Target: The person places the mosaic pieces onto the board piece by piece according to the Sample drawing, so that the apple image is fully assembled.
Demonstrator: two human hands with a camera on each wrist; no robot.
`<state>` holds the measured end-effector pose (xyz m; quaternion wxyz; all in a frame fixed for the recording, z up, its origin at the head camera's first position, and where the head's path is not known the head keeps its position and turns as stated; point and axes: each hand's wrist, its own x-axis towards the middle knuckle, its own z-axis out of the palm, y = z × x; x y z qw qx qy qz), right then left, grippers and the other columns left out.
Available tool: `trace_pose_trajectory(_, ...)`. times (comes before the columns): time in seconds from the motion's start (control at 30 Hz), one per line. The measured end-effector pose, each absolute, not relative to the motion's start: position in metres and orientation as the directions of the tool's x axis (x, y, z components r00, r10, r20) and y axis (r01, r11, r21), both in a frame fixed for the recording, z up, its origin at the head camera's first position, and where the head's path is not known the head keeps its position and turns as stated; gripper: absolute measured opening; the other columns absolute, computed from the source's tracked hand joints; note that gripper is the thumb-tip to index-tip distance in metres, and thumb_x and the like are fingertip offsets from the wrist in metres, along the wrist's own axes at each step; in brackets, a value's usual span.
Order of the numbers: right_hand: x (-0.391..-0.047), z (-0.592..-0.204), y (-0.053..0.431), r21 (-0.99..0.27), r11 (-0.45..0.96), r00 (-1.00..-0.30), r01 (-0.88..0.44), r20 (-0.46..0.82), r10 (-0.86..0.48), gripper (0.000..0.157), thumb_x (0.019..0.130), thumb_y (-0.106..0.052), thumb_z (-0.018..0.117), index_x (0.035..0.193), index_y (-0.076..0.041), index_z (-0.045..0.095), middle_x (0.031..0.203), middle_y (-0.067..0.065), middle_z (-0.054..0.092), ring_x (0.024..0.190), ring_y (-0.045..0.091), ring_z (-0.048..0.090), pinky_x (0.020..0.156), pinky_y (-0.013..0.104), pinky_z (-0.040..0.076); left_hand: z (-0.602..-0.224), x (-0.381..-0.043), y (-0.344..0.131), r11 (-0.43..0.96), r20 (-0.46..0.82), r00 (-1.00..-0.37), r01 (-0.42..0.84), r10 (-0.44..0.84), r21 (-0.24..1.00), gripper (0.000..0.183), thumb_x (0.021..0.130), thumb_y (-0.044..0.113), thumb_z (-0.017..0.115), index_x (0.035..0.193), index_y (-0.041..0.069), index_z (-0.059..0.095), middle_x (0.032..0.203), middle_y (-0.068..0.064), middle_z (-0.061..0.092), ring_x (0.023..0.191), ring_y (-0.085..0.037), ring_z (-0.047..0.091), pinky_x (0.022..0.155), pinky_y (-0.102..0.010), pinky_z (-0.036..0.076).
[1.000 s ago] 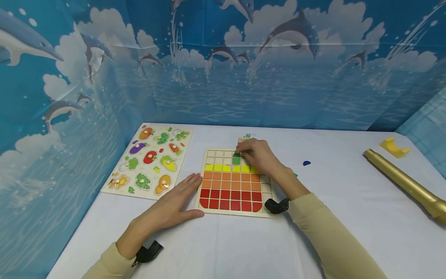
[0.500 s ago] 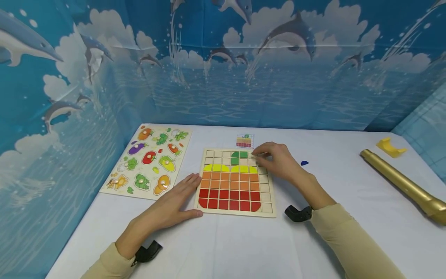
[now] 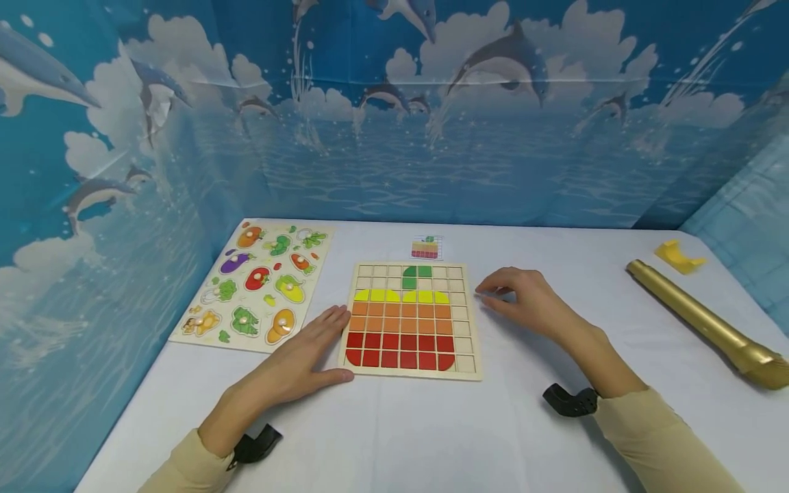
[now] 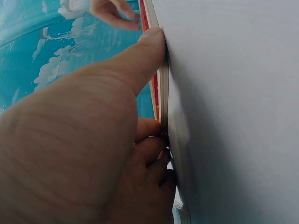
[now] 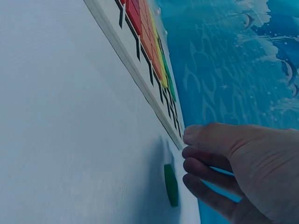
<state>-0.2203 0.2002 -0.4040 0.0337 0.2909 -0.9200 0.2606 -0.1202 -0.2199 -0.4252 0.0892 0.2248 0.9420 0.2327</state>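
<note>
A wooden grid board [image 3: 466, 342] lies mid-table, filled with rows of red tiles [image 3: 399, 349], orange tiles [image 3: 399, 318] and yellow tiles [image 3: 394, 296]. Several green tiles [image 3: 416, 276] sit in its top rows. My left hand [image 3: 292, 366] rests flat along the board's left edge, its thumb at the lower corner. Off the right edge hovers my right hand [image 3: 530, 301], fingers loosely bent, nothing between them. Below its fingertips, in the right wrist view, a loose green piece [image 5: 171, 185] lies on the cloth; in the head view the hand hides it.
Behind the board lies a small picture card [image 3: 427, 247] with a similar coloured pattern. A vegetable knob puzzle [image 3: 253, 287] is at the left. On the right are a gold tube [image 3: 696, 318] and a yellow curved piece [image 3: 679, 257]. A dolphin-print curtain [image 3: 394, 157] closes off the back.
My right hand has moved from the board's top rows to the right, off the board, uncovering the green tiles and the card. It now covers the small blue piece. The left hand stays put.
</note>
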Motion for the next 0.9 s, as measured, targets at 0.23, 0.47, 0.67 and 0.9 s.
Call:
trace_pose_trajectory(0.23, -0.213, -0.399, 0.215, -0.429, 0.758, -0.862, -0.491, 0.114, -0.494, 0.028, 0.088, -0.009, 0.085, 0.115, -0.007, 0.080, 0.112, 0.007, 0.077, 0.096, 0.022, 0.071, 0.086, 0.046, 0.063, -0.426, -0.120, -0.222, 0.792, -0.071, -0.886, 0.370, 0.458, 0.486, 0.100, 0.092, 0.057, 0.075, 0.169, 0.016, 0.026, 0.177, -0.002, 0.022, 0.164, -0.027, 0.018, 0.127, -0.056, 0.031)
trace_pose_trajectory(0.47, -0.212, -0.401, 0.222, -0.440, 0.764, -0.866, -0.471, 0.069, -0.495, 0.026, 0.085, -0.005, 0.086, 0.111, -0.008, 0.080, 0.104, 0.002, 0.075, 0.090, 0.017, 0.069, 0.083, 0.042, 0.064, -0.428, -0.121, -0.223, 0.790, -0.064, -0.881, 0.386, 0.469, 0.477, 0.100, 0.093, 0.061, 0.073, 0.169, 0.016, 0.025, 0.177, -0.002, 0.020, 0.165, -0.026, 0.016, 0.129, -0.054, 0.027)
trace_pose_trajectory(0.67, -0.212, -0.403, 0.223, -0.441, 0.756, -0.860, -0.484, 0.079, -0.505, 0.022, 0.086, -0.005, 0.085, 0.107, -0.011, 0.081, 0.100, -0.001, 0.074, 0.086, 0.013, 0.067, 0.080, 0.041, 0.062, -0.428, -0.121, -0.222, 0.792, -0.067, -0.883, 0.381, 0.465, 0.478, 0.101, 0.092, 0.060, 0.074, 0.169, 0.017, 0.025, 0.177, -0.002, 0.020, 0.164, -0.027, 0.017, 0.128, -0.055, 0.029)
trace_pose_trajectory(0.9, -0.214, -0.406, 0.223, -0.431, 0.754, -0.858, -0.495, 0.106, -0.502, 0.019, 0.086, -0.006, 0.085, 0.101, -0.016, 0.080, 0.095, -0.005, 0.071, 0.083, 0.012, 0.063, 0.078, 0.038, 0.059, -0.427, -0.120, -0.222, 0.791, -0.067, -0.884, 0.379, 0.464, 0.480, 0.101, 0.092, 0.058, 0.075, 0.169, 0.016, 0.025, 0.177, -0.003, 0.021, 0.164, -0.027, 0.018, 0.128, -0.055, 0.030)
